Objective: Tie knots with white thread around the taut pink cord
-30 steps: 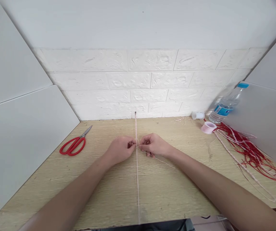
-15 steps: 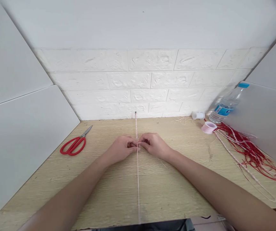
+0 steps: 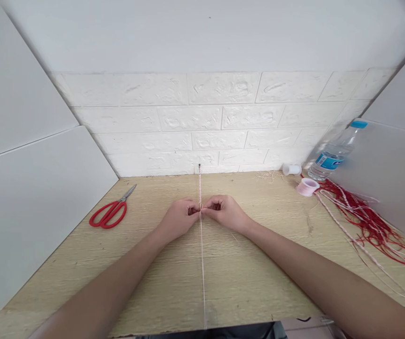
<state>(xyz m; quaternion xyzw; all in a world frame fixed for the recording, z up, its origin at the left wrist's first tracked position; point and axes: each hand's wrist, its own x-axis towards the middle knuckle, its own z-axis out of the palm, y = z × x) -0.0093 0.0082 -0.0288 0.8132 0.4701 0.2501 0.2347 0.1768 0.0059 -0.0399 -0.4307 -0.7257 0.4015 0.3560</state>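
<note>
A pale pink cord runs taut from a small dark fixing low on the wall down to the table's front edge. Its far part is a braided length, pink with a few dark specks near the wall. Just below that braid, my left hand pinches thin thread from the left side. Opposite it, my right hand pinches thread too, its fingertips nearly meeting the left ones at the cord. A loose thread tail trails under my right hand. Exactly how the threads cross is too small to make out.
Red-handled scissors lie at left. On the right are a pink thread spool, a white spool, a water bottle and a heap of red cords. Thread scraps lie by the brick-pattern wall.
Both hands' fingertips have come closer together at the cord. The thread between them has shifted slightly, and the tail under my right hand has drawn in a little to the left.
</note>
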